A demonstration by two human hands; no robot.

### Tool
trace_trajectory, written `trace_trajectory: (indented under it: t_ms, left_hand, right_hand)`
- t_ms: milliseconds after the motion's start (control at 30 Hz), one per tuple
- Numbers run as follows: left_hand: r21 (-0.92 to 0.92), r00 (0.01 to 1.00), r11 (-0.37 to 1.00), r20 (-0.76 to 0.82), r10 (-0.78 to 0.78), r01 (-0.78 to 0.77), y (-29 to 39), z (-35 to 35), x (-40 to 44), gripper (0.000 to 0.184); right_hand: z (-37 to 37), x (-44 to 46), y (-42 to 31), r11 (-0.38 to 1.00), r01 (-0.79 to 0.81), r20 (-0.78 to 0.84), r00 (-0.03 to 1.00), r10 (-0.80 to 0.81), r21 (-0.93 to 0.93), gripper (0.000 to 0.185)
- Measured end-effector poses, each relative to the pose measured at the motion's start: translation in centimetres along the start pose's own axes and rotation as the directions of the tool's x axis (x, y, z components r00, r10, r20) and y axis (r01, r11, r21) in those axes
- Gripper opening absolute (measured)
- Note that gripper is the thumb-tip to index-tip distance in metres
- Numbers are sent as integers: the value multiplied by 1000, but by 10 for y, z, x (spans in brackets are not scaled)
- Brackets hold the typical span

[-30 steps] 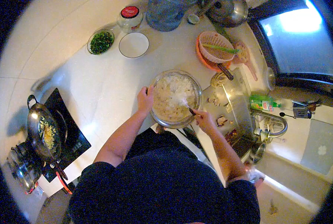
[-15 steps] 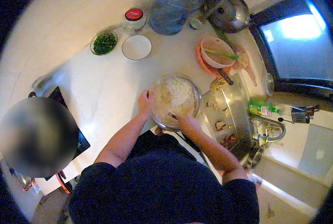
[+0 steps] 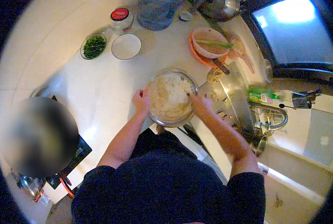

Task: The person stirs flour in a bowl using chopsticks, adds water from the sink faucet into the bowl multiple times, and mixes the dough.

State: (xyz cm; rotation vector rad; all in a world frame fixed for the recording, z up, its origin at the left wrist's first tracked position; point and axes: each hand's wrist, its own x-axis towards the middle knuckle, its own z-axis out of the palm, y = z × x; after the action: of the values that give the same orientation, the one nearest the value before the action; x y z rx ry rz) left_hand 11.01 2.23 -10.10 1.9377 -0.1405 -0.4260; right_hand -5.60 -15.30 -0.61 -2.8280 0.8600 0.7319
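A round, shiny-rimmed bowl (image 3: 159,122) stands on the counter before me, with pale, lumpy dough mix (image 3: 169,108) and a whiter patch of dry flour inside. My left hand (image 3: 141,100) is closed on the bowl's left rim, thumb side up. Over the right side of the bowl, my right hand (image 3: 199,103) is closed around a thin utensil reaching into the mix. Only a small dark part of that utensil shows, so its kind is unclear.
Behind the bowl are a white plate (image 3: 126,46), chopped greens (image 3: 94,46) in a dish, and a red-lidded jar (image 3: 120,20). A pink colander (image 3: 210,39) lies right, beyond the sink (image 3: 231,98) and faucet (image 3: 280,120). A blurred disc covers the left.
My right hand has swept from the bowl's near side to its right side. The flour patch looks smaller and more mixed in. My left hand stays on the rim; the view has shifted slightly.
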Motion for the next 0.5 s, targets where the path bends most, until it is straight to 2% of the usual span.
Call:
trace_trajectory:
  t_ms: [33,133,233,367,400,500]
  left_hand:
    - [42,1000,999,-21,-9,10,0,0,-1,34]
    - [-79,998,997,-66,-2,-3,4,4,-6,36]
    - [-66,1000,997,-8,-29,29,-4,7,-3,37]
    - [19,997,998,39,62,-63,-1,-2,-3,38]
    - [41,997,997,50,64,-66,-2,-4,-1,38]
    - [63,997,997,55,47,-50,-8,-2,3,39]
  right_hand:
    - [9,-18,-1,996,-51,6,999,50,74,29]
    - [17,-56,-12,990,-1,-87,996,14,138,31]
    - [7,-55,-30,936,14,74,996,-43,352,34]
    - [-4,-20,-12,879,-43,81,997,6,475,28]
    - [-33,-30,-15,858,-107,73,994,81,502,26]
    - [-47,-56,-4,963,1,-13,1000,3,268,27]
